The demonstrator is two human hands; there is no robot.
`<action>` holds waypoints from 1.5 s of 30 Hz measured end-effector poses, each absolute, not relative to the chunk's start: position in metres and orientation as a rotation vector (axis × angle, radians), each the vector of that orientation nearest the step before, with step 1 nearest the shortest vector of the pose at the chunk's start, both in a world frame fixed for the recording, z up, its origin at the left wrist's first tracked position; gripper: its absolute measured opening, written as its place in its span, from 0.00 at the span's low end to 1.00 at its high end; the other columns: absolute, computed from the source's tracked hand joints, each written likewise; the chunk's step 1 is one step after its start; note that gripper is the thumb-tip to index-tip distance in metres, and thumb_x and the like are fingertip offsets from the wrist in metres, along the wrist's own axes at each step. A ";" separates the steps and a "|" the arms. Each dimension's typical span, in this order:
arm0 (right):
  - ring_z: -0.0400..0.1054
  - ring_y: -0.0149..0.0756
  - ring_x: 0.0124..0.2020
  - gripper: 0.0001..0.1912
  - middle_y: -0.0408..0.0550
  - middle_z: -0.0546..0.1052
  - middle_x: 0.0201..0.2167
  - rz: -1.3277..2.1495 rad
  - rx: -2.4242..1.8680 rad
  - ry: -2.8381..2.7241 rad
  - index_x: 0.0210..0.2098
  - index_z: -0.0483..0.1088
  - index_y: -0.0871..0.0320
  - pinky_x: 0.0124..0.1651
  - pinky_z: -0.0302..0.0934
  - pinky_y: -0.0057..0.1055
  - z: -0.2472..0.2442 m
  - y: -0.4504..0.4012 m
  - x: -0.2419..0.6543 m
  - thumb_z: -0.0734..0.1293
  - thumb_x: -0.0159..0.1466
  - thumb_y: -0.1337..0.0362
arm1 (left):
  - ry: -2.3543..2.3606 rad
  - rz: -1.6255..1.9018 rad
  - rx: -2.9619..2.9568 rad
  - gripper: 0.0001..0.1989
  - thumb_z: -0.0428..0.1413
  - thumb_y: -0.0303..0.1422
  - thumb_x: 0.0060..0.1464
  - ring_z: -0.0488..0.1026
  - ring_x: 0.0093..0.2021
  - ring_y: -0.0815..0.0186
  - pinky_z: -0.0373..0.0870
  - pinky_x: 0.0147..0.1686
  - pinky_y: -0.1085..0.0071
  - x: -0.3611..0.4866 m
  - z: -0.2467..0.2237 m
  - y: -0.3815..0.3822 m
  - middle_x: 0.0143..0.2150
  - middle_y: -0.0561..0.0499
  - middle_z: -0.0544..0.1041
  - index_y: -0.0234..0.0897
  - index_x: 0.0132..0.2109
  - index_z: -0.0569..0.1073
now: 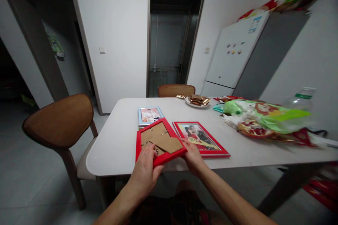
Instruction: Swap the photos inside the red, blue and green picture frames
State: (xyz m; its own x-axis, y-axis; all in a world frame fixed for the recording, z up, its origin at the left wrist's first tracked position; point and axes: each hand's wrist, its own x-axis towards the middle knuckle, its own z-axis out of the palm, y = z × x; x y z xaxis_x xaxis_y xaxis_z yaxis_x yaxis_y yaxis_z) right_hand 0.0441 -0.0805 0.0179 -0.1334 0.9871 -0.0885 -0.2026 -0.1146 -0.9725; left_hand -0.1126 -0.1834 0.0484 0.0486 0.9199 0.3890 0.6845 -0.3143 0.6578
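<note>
A red picture frame (161,161) is tilted above the near edge of the table, its back facing up. Brown backing board (148,135) fills it, with small metal clips along the sides and a brown stand flap (169,144) lying across. My left hand (145,170) grips the near left side, fingertips on the backing by a metal clip and thumb along the red edge. On the right corner, my right hand (193,156) is closed around the frame. Beside it lies another red picture frame (220,154), photo up. Behind is a light blue picture frame (139,117), partly covered.
A plate (196,104) of wrapped snacks stands at the table's far side. To the right are an opened pomegranate (255,129), a green plastic bag (274,116) and a clear plastic bottle (301,100). Wooden chairs stand left (60,121) and behind (176,90) the table (113,147).
</note>
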 end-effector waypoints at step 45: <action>0.58 0.41 0.47 0.23 0.55 0.67 0.46 0.096 -1.234 -2.440 0.48 0.62 0.61 0.46 0.52 0.34 0.035 0.026 -0.037 0.63 0.51 0.68 | 1.471 1.527 0.947 0.19 0.58 0.26 0.39 0.67 0.47 0.59 0.60 0.47 0.65 -0.130 0.006 -0.082 0.48 0.36 0.68 0.30 0.43 0.66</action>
State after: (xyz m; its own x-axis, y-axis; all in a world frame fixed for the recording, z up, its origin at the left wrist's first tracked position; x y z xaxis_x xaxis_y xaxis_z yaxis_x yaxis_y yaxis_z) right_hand -0.0365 0.0263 0.0348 -0.5284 0.7858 0.3216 0.7582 0.6071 -0.2378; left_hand -0.1301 -0.0820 0.0058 -0.4028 0.9152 -0.0112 -0.0459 -0.0080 0.9989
